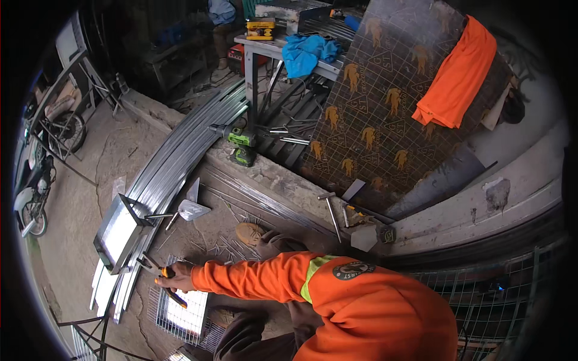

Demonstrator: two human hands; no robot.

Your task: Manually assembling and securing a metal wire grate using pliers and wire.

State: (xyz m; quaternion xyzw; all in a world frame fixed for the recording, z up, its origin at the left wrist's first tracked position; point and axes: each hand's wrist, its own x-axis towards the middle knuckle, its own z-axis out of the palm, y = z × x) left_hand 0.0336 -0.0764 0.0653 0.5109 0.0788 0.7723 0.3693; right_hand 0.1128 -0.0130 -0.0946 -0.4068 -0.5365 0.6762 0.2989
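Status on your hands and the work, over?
Left hand out of view. Right hand grips orange-handled pliers, over wire mesh. Metal frame close by.

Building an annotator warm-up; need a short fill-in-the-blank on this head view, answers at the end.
1. The right hand grips a hand tool with orange-and-____ handles.
2. The cloth hanging over the edge of the workbench is ____.
3. In the picture, the green-and-black drill lies to the ____ of that cloth.
4. The garment draped over the patterned board matches the sleeve in colour: both are ____.

Missing words: black; blue; left; orange.
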